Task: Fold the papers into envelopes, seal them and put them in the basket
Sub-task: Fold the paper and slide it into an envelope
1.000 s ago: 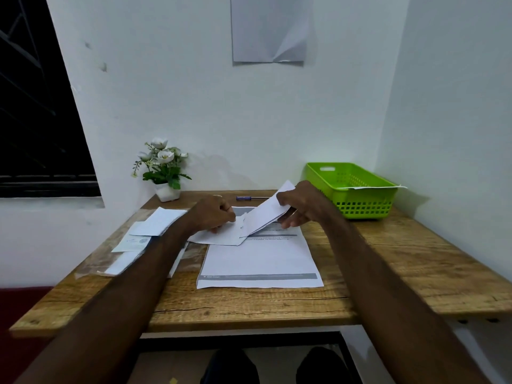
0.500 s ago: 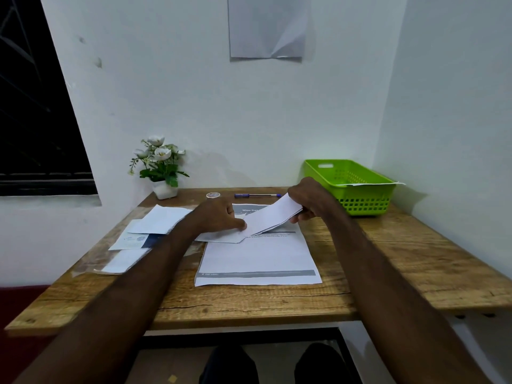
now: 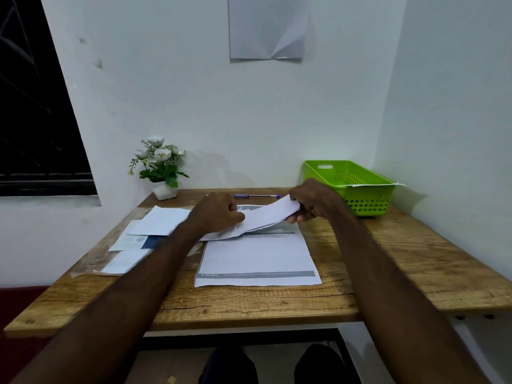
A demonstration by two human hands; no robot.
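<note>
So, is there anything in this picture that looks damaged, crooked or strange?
Two things. The paper sheet on the wall has a creased, buckled lower right corner and does not lie flat. In the green basket, a white paper sticks out over the right rim instead of lying inside. Nothing looks spilled.

The bench (image 3: 388, 256) is wood with a strong, knotty grain, a warm brown matt finish and dark cracks running along its front edge. The folded sheet (image 3: 266, 217) held between the hands is thin matt white paper, creased and slightly bowed. The printed sheets (image 3: 257, 259) under it are smooth white paper with grey printed bands. The basket (image 3: 357, 187) is bright green plastic, lightly glossy, its walls perforated in a fine grid. A clear, shiny plastic sleeve (image 3: 88, 261) lies under the loose papers (image 3: 160, 221) at the left. The small plant pot (image 3: 164, 189) looks like smooth white ceramic. The walls (image 3: 221, 120) are matt white paint, scuffed in places.
</note>
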